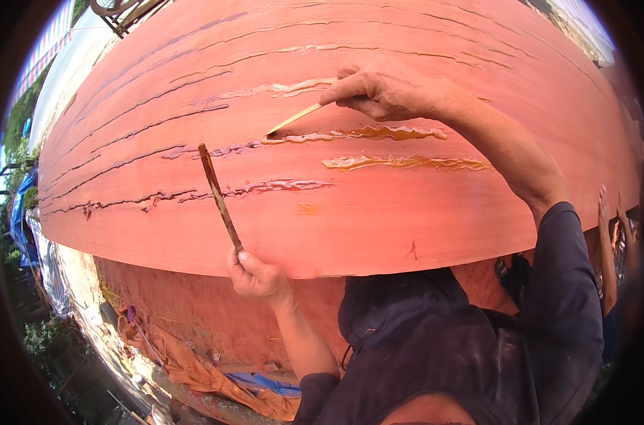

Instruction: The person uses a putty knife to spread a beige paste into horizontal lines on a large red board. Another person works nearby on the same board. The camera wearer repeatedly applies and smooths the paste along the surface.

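Note:
A large, curved salmon-red surface [435, 230] spreads in front of me, marked with long wavy raised ridges. My right hand [382, 91] reaches across it, fingers pinched around a thin pale wooden stick [295, 119]. That stick's dark tip meets the left end of a glossy yellow-brown ridge [379, 134]. Near the front edge, my left hand [260, 275] grips the lower end of a dark brown, smeared stick [219, 191], which points up and away over the surface. Another glossy ochre ridge [407, 163] lies nearer to me, and a pink-white one [286, 185] sits right of the dark stick.
Another person's hands [605, 219] show at the right rim, beside the surface. A foot in a dark sandal [510, 278] stands below the front edge. At lower left lie an orange-brown cloth [194, 361] and a blue sheet [265, 384]. A dark metal frame [120, 13] is at upper left.

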Tool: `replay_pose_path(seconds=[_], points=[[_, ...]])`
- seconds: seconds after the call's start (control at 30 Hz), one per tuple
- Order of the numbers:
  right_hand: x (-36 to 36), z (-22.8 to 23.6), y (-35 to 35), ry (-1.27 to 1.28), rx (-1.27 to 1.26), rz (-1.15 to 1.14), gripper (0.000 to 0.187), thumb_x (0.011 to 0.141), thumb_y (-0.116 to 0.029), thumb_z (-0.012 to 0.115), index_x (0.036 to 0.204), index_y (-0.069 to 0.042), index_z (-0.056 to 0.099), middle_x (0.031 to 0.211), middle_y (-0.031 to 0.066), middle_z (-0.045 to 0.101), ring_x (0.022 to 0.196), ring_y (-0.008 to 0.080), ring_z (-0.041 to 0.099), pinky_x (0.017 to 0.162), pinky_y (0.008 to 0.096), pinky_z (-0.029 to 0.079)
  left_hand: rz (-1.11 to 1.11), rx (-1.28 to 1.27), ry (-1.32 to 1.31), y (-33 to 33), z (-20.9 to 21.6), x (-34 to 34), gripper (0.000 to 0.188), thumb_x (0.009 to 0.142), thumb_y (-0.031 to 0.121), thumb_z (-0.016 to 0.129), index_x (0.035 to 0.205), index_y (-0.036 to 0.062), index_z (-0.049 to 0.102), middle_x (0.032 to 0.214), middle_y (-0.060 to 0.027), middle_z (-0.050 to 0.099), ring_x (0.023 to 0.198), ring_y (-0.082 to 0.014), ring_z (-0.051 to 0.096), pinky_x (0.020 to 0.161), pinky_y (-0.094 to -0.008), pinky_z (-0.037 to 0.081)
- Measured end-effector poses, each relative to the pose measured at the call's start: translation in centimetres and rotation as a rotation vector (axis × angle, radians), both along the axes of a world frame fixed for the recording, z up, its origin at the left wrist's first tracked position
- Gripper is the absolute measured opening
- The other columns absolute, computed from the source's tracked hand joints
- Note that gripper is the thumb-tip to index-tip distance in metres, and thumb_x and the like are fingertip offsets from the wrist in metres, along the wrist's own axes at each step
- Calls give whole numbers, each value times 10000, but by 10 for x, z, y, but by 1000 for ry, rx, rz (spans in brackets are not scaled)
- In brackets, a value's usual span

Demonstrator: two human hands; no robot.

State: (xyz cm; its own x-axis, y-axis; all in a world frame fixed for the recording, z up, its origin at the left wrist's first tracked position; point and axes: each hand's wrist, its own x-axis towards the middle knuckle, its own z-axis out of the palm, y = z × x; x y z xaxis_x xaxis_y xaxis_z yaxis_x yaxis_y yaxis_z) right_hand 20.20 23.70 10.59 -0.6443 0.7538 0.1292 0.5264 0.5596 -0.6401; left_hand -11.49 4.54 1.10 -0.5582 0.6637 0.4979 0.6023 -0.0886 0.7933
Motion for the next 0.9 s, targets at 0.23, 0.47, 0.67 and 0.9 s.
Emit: replay_pose_path(seconds=[0.23,0.47,0.67,0.9], points=[[60,2,-49,226,-152,-413,220,960,-79,632,1155,-30,719,862,30,685,768,160,621,691,302,508,31,-46,63,0,1,-1,274,1015,113,489,1097,-93,650,677,53,449,591,-51,352,519,-232,280],[148,15,-109,348,-622,-818,253,949,-134,615,1135,-16,739,819,-7,653,686,67,561,638,247,470,-15,-84,-117,-3,5,3,287,1021,129,490,1097,-102,643,680,38,469,586,-57,355,513,-232,281],[168,12,-101,302,-761,-879,250,931,-191,635,1092,-44,757,686,-32,592,577,29,484,474,214,342,-25,-88,-13,-4,1,-4,294,1030,142,489,1104,-103,634,697,35,465,593,-62,340,513,-244,262],[155,5,-75,308,-735,-802,236,924,-187,627,1049,-41,766,642,-41,564,534,30,395,457,240,277,23,-114,61,-5,2,-3,296,1029,139,487,1119,-105,630,690,31,456,593,-69,343,517,-249,267]])
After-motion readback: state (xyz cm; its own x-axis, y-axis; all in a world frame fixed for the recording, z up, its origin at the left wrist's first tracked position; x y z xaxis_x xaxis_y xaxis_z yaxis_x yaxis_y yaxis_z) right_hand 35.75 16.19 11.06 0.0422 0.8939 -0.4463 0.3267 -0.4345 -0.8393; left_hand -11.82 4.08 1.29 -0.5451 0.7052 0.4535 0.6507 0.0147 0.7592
